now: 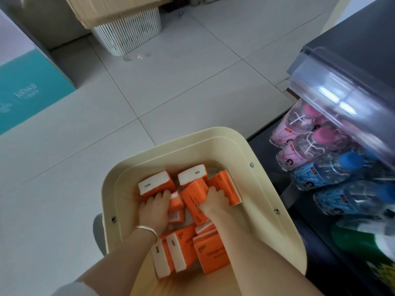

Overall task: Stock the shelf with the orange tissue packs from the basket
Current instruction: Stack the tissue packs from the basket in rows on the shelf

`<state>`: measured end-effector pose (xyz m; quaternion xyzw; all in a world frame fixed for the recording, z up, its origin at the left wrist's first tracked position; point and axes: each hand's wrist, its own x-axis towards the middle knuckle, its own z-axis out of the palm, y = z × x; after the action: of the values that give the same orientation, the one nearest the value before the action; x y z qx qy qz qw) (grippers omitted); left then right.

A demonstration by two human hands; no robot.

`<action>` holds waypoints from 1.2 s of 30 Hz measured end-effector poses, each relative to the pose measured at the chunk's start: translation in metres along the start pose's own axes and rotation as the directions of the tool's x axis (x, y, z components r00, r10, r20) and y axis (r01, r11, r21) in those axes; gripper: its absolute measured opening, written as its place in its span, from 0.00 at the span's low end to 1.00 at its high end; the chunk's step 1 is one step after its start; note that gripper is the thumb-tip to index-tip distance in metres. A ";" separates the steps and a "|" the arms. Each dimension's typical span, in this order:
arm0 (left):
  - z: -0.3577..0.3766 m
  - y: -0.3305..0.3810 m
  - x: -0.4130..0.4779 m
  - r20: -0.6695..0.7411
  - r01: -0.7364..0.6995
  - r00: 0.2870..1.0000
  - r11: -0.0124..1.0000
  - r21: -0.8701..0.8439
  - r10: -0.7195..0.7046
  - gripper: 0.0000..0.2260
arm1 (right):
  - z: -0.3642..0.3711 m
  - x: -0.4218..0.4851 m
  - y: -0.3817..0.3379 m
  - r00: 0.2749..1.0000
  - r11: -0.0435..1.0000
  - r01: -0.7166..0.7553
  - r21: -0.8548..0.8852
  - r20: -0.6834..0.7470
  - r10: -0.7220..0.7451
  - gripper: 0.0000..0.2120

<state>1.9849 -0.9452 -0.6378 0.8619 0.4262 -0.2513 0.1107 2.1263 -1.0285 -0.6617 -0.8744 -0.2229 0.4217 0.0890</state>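
Left grip [154,208] clasping far pack [157,184]; right grip [213,199] clasping middle pack [192,198]. Best: squeezing lightly, lifting straight out of basket [213,133].

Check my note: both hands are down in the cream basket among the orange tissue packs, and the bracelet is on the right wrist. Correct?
No. The head view shows the bracelet on the left wrist, not the right. Otherwise fine: left hand and right hand are both down in the cream basket among the orange tissue packs.

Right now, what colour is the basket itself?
Cream, a pale yellow. The basket shows only in the head view.
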 end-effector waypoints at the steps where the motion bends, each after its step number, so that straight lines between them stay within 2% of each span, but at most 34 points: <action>1: -0.005 0.003 0.000 -0.022 -0.007 1.000 1.000 -0.005 0.007 0.26 | -0.005 -0.005 -0.001 0.999 1.000 0.029 0.012 -0.027 -0.028 0.24; 5: -0.034 0.014 -0.006 -0.130 -0.026 0.991 0.999 -0.039 0.021 0.17 | -0.038 -0.027 -0.004 0.992 0.996 0.081 0.042 -0.099 -0.076 0.20; 9: -0.067 0.020 -0.025 -0.189 -0.055 0.981 0.996 -0.066 0.042 0.15 | -0.079 -0.063 -0.011 0.988 0.984 0.027 0.175 -0.154 0.000 0.26; 13: -0.106 0.027 -0.050 -0.280 -0.121 0.956 0.989 -0.088 0.092 0.18 | -0.126 -0.112 -0.006 0.950 0.985 -0.003 0.172 -0.306 0.056 0.27; 16: -0.142 0.040 -0.073 -0.397 -0.190 0.906 0.979 -0.073 0.147 0.16 | -0.152 -0.144 0.002 0.931 0.966 0.070 0.248 -0.365 0.026 0.18; 18: -0.168 0.050 -0.093 -0.461 -0.235 0.869 0.970 -0.066 0.179 0.16 | -0.168 -0.166 0.005 0.908 0.934 0.161 0.319 -0.419 -0.014 0.20; 23: -0.221 0.073 -0.140 -0.583 -0.316 0.776 0.948 -0.026 0.242 0.16 | -0.216 -0.233 0.006 0.790 0.898 0.363 0.248 -0.593 -0.155 0.41; 26: -0.243 0.084 -0.168 -0.632 -0.367 0.723 0.930 -0.006 0.281 0.16 | -0.239 -0.266 0.010 0.708 0.850 0.486 0.206 -0.662 -0.244 0.47; 28: -0.255 0.092 -0.186 -0.656 -0.408 0.689 0.913 0.001 0.308 0.16 | -0.251 -0.286 0.015 0.666 0.809 0.550 0.210 -0.695 -0.272 0.45; 30: -0.266 0.101 -0.201 -0.680 -0.443 0.656 0.896 0.006 0.329 0.17 | -0.262 -0.306 0.024 0.605 0.756 0.613 0.230 -0.752 -0.263 0.39; 33: -0.282 0.118 -0.225 -0.704 -0.492 0.611 0.870 0.021 0.363 0.17 | -0.277 -0.334 0.041 0.512 0.701 0.654 0.286 -0.849 -0.131 0.29; 36: -0.297 0.140 -0.250 -0.715 -0.549 0.561 0.834 0.056 0.417 0.19 | -0.294 -0.359 0.065 0.425 0.693 0.643 0.325 -0.905 0.029 0.24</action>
<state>2.0687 -1.0799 -0.2566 0.9606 0.2020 0.1736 0.0794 2.1791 -1.2431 -0.2489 -0.8123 -0.1592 -0.0515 0.5587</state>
